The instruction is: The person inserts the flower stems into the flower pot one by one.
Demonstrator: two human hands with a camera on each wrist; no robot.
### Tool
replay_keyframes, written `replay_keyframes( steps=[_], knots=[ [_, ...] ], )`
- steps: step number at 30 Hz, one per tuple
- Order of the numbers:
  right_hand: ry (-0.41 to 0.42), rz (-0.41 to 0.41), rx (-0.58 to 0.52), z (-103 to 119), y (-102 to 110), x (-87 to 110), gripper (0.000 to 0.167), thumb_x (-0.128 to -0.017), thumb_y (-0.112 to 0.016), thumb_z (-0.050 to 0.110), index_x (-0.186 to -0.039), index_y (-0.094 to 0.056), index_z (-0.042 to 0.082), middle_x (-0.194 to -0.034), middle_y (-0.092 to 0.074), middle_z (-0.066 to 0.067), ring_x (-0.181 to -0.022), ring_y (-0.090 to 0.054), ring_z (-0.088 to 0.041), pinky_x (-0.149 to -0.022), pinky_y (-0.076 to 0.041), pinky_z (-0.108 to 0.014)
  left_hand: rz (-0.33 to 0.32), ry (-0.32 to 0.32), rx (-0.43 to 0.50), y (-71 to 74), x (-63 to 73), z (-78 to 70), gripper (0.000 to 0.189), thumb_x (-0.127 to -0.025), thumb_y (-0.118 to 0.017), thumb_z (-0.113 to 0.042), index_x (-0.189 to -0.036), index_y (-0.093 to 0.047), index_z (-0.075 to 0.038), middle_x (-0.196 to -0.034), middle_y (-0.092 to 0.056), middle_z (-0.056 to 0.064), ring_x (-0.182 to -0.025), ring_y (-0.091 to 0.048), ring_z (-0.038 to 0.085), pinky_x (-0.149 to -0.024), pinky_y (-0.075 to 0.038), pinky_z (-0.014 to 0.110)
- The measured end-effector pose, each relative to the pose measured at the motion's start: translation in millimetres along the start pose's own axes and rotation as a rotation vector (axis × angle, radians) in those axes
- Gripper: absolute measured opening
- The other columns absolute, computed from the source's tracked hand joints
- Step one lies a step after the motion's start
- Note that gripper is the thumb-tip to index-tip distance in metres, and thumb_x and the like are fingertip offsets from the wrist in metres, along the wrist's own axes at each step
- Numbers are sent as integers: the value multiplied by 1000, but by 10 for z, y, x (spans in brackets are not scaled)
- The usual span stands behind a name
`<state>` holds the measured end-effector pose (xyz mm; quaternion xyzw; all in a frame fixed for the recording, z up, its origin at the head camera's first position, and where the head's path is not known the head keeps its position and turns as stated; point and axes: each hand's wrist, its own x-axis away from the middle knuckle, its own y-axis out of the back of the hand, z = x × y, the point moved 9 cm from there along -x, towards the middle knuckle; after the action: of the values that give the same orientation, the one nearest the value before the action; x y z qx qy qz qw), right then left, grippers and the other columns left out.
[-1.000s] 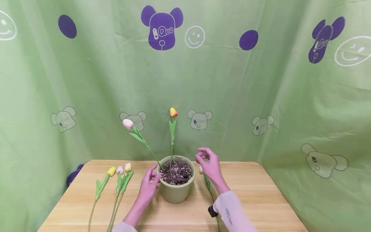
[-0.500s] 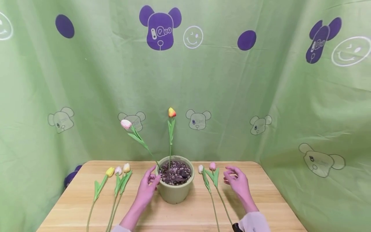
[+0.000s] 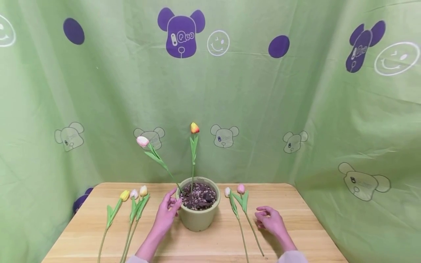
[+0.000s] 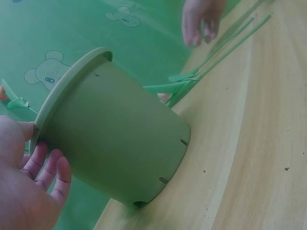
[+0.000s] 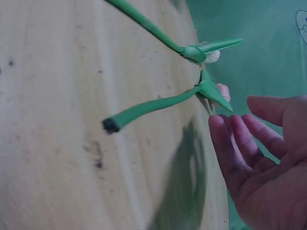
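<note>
My left hand point(image 3: 165, 213) holds the rim of a green flowerpot point(image 3: 197, 220) filled with dark soil point(image 3: 201, 197). The left wrist view shows the thumb at the rim and curled fingers point(image 4: 47, 172) just under it, by the outer wall. Two artificial tulips stand in the soil: a pink-white tulip point(image 3: 143, 141) leaning left and an upright yellow-red tulip point(image 3: 194, 128). To the pot's right my right hand point(image 3: 270, 221) hovers low over the table, fingers loosely bent and holding nothing. Nearest to it lies a pink tulip point(image 3: 241, 189), its stem point(image 5: 153, 106) pointing toward me.
A white tulip point(image 3: 227, 192) lies between the pot and the pink one. Left of the pot, a yellow tulip point(image 3: 124, 195), a pale pink tulip point(image 3: 133, 194) and a cream tulip point(image 3: 143, 190) lie on the wooden table point(image 3: 217, 248). A green curtain point(image 3: 250, 95) surrounds the table.
My right hand has moved from beside the pot rim to the right and down, and the pink tulip now shows on the table. My left hand stays at the rim.
</note>
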<state>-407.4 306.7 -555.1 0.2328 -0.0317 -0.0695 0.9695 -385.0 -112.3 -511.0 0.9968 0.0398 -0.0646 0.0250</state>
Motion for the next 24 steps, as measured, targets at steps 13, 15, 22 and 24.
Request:
replay_keyframes(
  steps=[13,15,22,24],
  knots=[
    [-59,47,22,-99,-228,70,30,-93,-69,4,-120,-64,-9,-91,-67,-15,-73,-66,-23,-63,-62,-35,7,14,30,-10,-23,34,61,-102,-63,-12,-157,-39,-10,-105,-60,9,-89,-59,16,-73,-59,29],
    [-59,48,6,-97,-248,70,31,-92,-70,3,-120,-64,-10,-91,-68,-15,-71,-66,-23,-62,-62,-35,9,9,37,-10,-21,33,60,-102,-63,-12,-157,-39,-9,-105,-60,9,-88,-59,16,-72,-58,29],
    [-68,72,-18,-59,-317,86,36,-84,-74,-4,-118,-62,-11,-88,-67,-16,-65,-64,-22,-57,-60,-34,10,10,44,-1,-24,42,61,-102,-64,-14,-157,-39,-9,-104,-60,7,-89,-58,15,-74,-58,29],
    [-66,81,-21,-53,-336,88,37,-82,-76,-6,-116,-62,-11,-87,-67,-16,-62,-63,-22,-55,-59,-34,11,8,43,0,-28,43,61,-102,-64,-14,-157,-39,-8,-104,-59,7,-89,-58,15,-73,-58,29]
  ],
)
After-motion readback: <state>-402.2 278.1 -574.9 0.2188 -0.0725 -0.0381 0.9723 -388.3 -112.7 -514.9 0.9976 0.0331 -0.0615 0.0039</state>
